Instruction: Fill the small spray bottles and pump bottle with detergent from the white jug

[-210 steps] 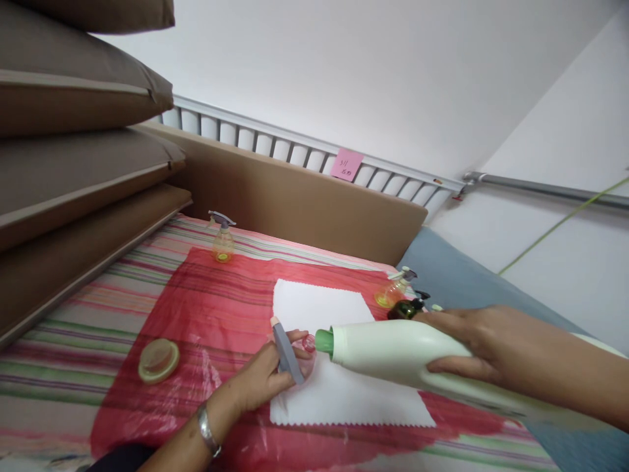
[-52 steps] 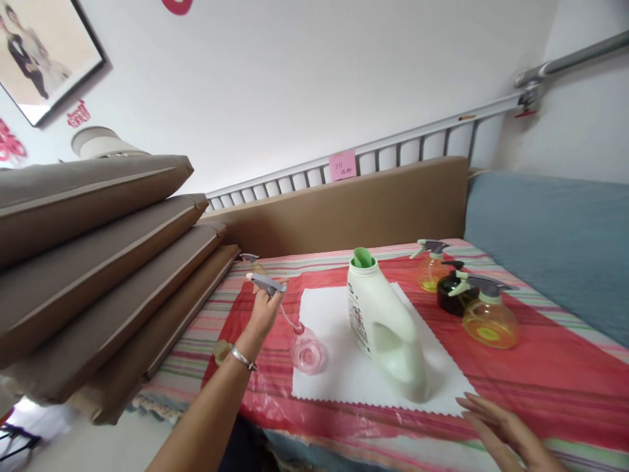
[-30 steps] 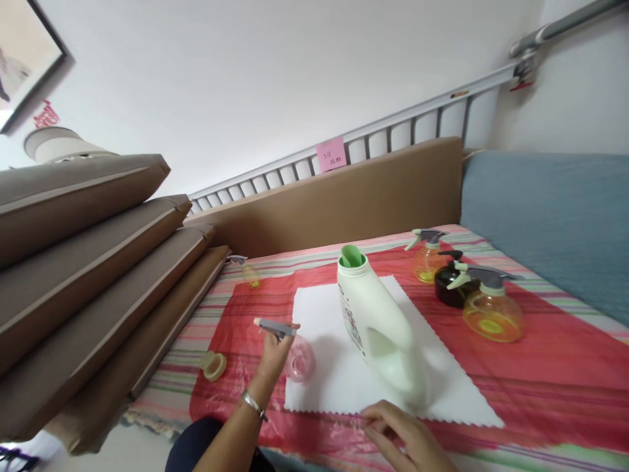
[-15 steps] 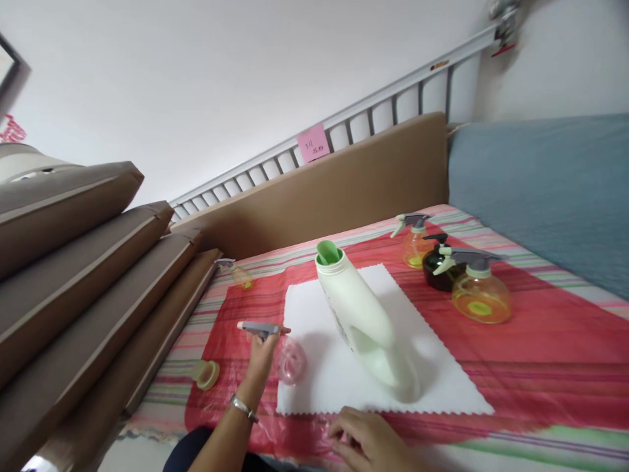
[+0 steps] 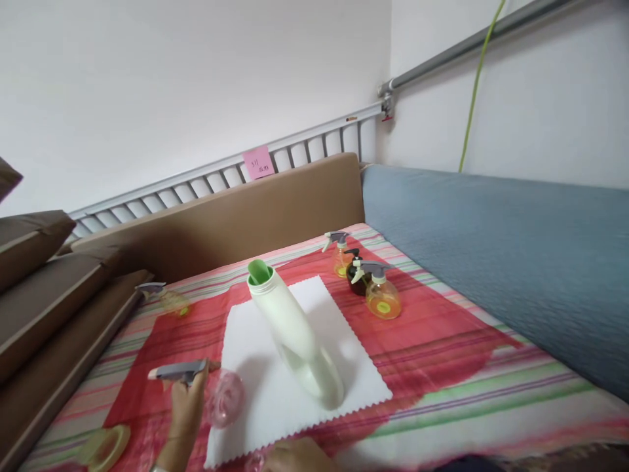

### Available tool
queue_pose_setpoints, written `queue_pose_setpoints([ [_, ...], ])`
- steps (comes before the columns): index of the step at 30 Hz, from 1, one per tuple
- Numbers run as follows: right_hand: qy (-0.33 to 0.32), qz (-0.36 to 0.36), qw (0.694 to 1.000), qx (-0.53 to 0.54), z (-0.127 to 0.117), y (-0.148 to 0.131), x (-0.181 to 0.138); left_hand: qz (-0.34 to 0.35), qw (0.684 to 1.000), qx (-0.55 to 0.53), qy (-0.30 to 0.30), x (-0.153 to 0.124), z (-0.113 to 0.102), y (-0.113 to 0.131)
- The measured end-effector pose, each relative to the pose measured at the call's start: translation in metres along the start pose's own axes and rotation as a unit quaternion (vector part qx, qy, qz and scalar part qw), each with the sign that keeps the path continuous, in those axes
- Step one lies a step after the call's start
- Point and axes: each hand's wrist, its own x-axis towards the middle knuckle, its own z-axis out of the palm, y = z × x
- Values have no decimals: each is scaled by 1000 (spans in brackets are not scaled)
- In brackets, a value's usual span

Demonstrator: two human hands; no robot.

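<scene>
While my left hand point(image 5: 188, 397) grips the sprayer point(image 5: 173, 372), seemingly mid-fitting, the pink bottle point(image 5: 227, 398) beside it likely wants steadying; right hand point(image 5: 301, 457), grip unclear.

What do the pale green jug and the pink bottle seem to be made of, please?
The pale green jug looks like opaque plastic with a soft sheen, judging by its moulded-in handle. The pink bottle is see-through and glossy, probably tinted plastic, though glass remains possible.
</scene>
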Motion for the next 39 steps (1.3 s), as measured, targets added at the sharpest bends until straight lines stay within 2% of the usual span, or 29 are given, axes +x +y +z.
queue_pose_setpoints([
  [5,48,44,996,52,6,-22,8,-14,999,-38,-10,-8,1,10],
  [8,107,85,988,71,17,-35,27,-12,998,-65,-16,-9,2,11],
  [12,137,105,982,82,31,-42,57,-1,993,-119,-9,-11,-2,7],
  [20,204,160,954,149,40,-29,99,-20,963,-265,43,0,-7,-6],
  [25,232,161,931,233,46,-41,110,-62,937,-327,111,1,-20,-5],
  [28,229,146,919,285,47,-53,104,-75,920,-356,145,-9,-35,13],
  [32,233,108,902,346,39,-66,84,-83,894,-408,162,-28,-48,56],
  [36,280,30,866,413,25,-76,60,-71,890,-418,166,-47,-43,98],
  [39,262,-7,824,502,17,-82,45,-89,879,-447,140,-60,-32,117],
])
